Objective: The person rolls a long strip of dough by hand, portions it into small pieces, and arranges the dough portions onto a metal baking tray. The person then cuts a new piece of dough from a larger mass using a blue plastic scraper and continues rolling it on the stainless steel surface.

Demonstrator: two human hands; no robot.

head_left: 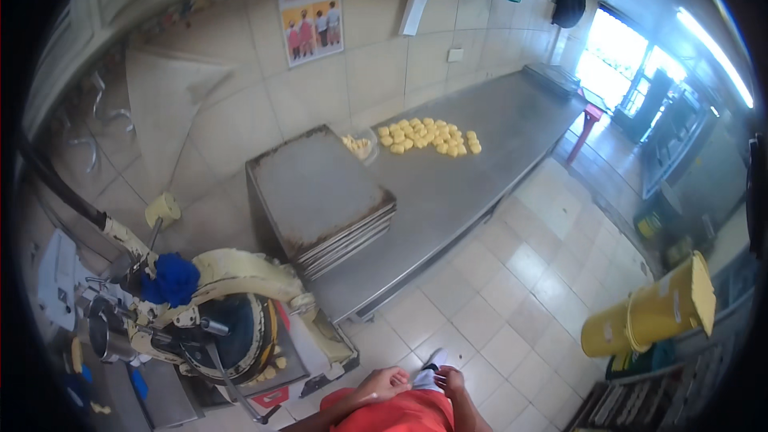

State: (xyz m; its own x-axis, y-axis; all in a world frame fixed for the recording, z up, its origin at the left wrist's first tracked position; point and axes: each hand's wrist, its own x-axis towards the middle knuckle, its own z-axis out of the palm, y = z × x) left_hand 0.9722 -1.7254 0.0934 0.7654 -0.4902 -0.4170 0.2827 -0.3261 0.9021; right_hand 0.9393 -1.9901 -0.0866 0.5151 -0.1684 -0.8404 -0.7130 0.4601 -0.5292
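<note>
My left hand [386, 384] is in front of my red top [404, 414], low in the view, with its fingers curled in. Beside it, a little to the right, my right hand [451, 382] is also closed, fingers bent toward the left one. Whatever either hand may hold is too small or hidden to make out. Between the hands show a light grey trouser leg [426, 381] and a shoe [438, 357] on the tiled floor. Neither hand touches the steel table [432, 192], where several pale dough pieces [428, 135] lie in a group.
Stacked, worn baking trays [320, 184] stand on the table's near end, beside a clear tub [364, 145] of pale pieces. At left is a cream dough machine [240, 272] with a blue cloth [171, 278]. Yellow buckets [648, 308] and a dark rack [640, 400] stand right.
</note>
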